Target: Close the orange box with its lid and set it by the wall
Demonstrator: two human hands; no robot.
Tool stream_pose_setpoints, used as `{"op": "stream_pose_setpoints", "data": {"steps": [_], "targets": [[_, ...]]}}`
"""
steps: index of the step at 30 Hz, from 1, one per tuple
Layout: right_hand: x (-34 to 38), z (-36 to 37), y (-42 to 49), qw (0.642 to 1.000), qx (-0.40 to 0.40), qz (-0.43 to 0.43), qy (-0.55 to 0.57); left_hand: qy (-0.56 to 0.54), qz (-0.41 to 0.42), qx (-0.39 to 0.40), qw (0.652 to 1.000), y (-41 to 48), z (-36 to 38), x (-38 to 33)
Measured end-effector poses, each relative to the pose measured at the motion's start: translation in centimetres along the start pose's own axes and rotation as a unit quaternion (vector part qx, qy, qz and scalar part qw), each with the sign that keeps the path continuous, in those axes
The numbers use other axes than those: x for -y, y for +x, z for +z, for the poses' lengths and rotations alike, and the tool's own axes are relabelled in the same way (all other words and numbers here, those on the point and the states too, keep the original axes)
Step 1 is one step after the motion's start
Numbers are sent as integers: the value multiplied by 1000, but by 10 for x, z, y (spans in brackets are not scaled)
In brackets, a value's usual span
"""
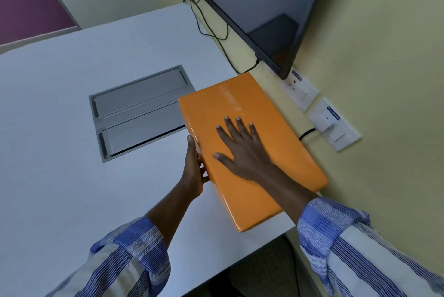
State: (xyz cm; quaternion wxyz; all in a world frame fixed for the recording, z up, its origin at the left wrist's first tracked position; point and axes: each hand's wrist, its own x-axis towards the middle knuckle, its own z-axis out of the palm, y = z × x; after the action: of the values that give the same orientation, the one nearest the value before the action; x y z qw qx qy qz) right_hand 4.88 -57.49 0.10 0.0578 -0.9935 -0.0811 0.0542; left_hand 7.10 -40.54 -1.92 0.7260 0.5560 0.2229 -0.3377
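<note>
Box [240,97], seemingly sealed, lies under flat right hand [242,152].

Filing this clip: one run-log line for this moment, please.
orange box on table | right hand flat on top | left hand grips side edge

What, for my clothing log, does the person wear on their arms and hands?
The left sleeve and right sleeve are off-white with thin blue stripes, cuffs turned back in a blue-and-white check. The left hand and right hand are bare: no gloves, rings or watch show.
</note>
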Motion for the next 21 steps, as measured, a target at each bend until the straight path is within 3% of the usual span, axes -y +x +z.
{"op": "stream_pose_setpoints", "data": {"steps": [14,21], "targets": [[-28,-13,-7,1000,0,17,-1,78,0,27,997,4,25,-6],[21,-20,8,999,-8,30,31,237,122,27,963,-15,-2,-13]]}}
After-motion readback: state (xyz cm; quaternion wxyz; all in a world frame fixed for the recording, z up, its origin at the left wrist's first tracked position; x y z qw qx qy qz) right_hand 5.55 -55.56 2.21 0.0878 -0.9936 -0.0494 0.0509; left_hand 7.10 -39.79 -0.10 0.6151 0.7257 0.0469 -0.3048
